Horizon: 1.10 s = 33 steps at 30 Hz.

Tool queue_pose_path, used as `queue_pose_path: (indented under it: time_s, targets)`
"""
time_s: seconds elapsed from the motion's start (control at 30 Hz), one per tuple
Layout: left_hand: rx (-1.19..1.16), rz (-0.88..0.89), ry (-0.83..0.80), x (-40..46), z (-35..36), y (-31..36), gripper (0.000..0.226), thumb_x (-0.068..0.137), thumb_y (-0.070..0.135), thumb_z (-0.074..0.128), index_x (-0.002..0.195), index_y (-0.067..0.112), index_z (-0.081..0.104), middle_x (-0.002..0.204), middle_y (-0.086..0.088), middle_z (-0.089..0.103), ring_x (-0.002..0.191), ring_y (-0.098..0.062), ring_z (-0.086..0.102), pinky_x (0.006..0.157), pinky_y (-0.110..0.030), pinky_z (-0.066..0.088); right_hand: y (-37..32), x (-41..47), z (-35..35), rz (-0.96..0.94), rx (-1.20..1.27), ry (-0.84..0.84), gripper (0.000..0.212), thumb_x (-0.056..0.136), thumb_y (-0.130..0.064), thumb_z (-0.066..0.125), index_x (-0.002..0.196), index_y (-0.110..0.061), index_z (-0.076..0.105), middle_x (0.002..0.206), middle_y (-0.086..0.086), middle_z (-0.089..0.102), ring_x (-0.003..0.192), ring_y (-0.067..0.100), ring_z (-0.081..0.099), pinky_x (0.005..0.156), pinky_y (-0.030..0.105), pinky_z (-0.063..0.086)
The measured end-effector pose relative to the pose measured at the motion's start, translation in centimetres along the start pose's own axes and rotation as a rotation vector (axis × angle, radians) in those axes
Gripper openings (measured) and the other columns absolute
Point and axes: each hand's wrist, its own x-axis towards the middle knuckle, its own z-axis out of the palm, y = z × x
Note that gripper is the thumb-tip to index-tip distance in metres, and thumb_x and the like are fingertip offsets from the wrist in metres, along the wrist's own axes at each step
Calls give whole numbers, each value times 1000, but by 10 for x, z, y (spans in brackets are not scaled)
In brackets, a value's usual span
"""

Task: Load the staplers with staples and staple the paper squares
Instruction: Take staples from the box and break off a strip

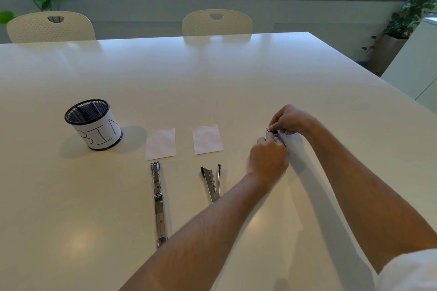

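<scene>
Both hands, left (268, 160) and right (289, 119), pinch small stapler (276, 136) at 3 o'clock; bare surface (212, 73) beyond, right edge near.

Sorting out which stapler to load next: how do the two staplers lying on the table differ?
The left stapler is swung fully open into one long straight strip; the right stapler is only partly open, in a narrow V. The left one looks all metal; the right one has black tips. Both are metal and lie untouched below a paper square.
</scene>
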Motion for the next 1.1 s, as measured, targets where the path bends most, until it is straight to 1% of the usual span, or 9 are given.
queue_pose_path:
  time_s: [0.03,0.17,0.3,0.47,0.63,0.83,0.93,1.03,1.1]
  targets:
    - [4,-5,-2,0,-1,0,20,77,34,65,87,18,73,76,5,66,58,-9,58,45,-19,43,0,0,0,0,-6,-2,5,78,-8,77,79,-4,75,65,9,63,53,14,51,49,23,43]
    - [-32,-3,-22,0,-1,-1,26,88,29,53,101,14,69,89,0,66,69,-15,61,54,-24,48,-1,-3,-1,0,-30,-15,5,78,-10,78,76,-7,75,60,5,61,54,13,53,49,23,44]
    - [-135,13,-42,3,3,-2,33,95,24,41,116,7,61,102,-9,63,82,-23,60,65,-30,49,-1,-6,-1,7,-59,-30,8,80,-11,76,73,-10,73,64,4,62,58,13,53,47,20,43]
    - [-151,15,-23,2,3,-2,31,95,21,42,114,7,62,100,-9,63,80,-23,59,64,-31,50,-2,-9,-3,26,-94,-57,10,82,-12,75,72,-12,73,65,2,62,59,12,51,45,19,41]
    - [-145,9,-34,2,2,-2,29,95,20,44,111,7,65,95,-8,64,76,-21,59,61,-29,50,-3,-12,-3,1,-160,-63,16,82,-9,74,66,-13,72,62,1,58,58,12,47,45,20,38]
    - [-147,13,-70,2,0,-2,30,96,21,44,114,7,64,97,-9,63,78,-22,60,64,-31,53,-5,-15,-4,-30,-243,-72,13,82,-10,74,70,-15,74,61,0,58,56,12,44,46,21,38]
    - [-134,13,-84,2,0,-2,32,97,22,42,117,7,62,100,-9,62,83,-23,59,67,-31,52,-4,-18,-7,-34,-238,-82,11,82,-9,73,72,-14,75,59,1,58,53,13,42,44,20,36]
    - [-131,19,-109,3,2,-3,37,99,28,37,124,6,54,108,-11,60,91,-25,57,72,-32,50,-2,-21,-7,-50,-271,-18,10,83,-11,73,73,-15,75,62,0,62,55,12,51,45,19,39]
    - [-134,26,-117,3,3,-4,42,99,33,41,129,6,50,111,-11,61,94,-25,57,76,-31,49,1,-23,-5,-72,-295,74,6,83,-12,72,78,-14,75,66,-1,66,57,10,59,45,18,41]
